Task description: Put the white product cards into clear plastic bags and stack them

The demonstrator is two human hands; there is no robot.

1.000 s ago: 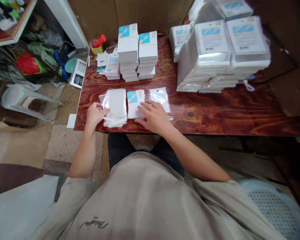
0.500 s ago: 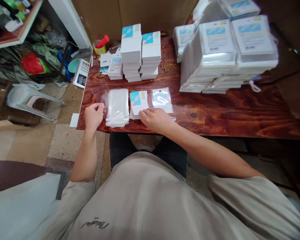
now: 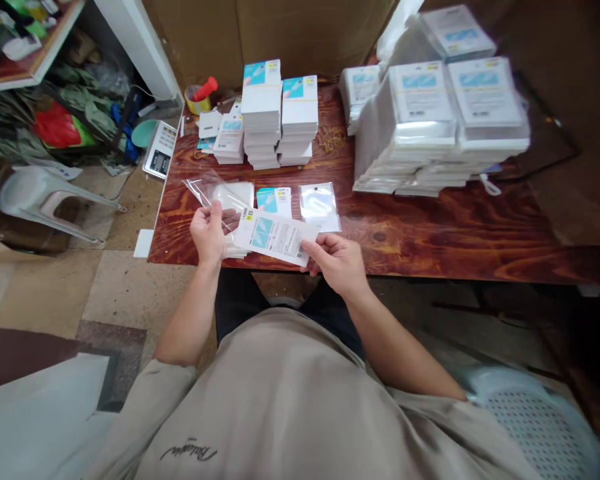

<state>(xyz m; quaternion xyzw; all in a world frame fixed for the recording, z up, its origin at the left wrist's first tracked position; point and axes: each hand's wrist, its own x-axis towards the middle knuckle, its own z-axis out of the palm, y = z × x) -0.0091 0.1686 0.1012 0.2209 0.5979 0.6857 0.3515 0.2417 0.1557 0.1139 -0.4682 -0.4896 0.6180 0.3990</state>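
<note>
A card (image 3: pixel 275 237) has been lifted off the card stack (image 3: pixel 276 199), turned over and pinched between the fingers of the right hand (image 3: pixel 344 263); a clear bag (image 3: pixel 198 191) has been raised within the fingers of the left hand (image 3: pixel 210 233).

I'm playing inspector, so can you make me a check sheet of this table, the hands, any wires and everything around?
Surface: glossy reddish-brown table.
Main things: printed card, clear bag; on the table, card pile, bag pile, bagged card.
Clutter: rubber bands, yellow roll near the back.
Hands: left hand holds the clear bag, right hand pinches the printed card.
Cables: dark cord beside the bagged stacks; its ends are unclear.
Surroundings: white stool on the left, perforated seat at lower right.
</note>
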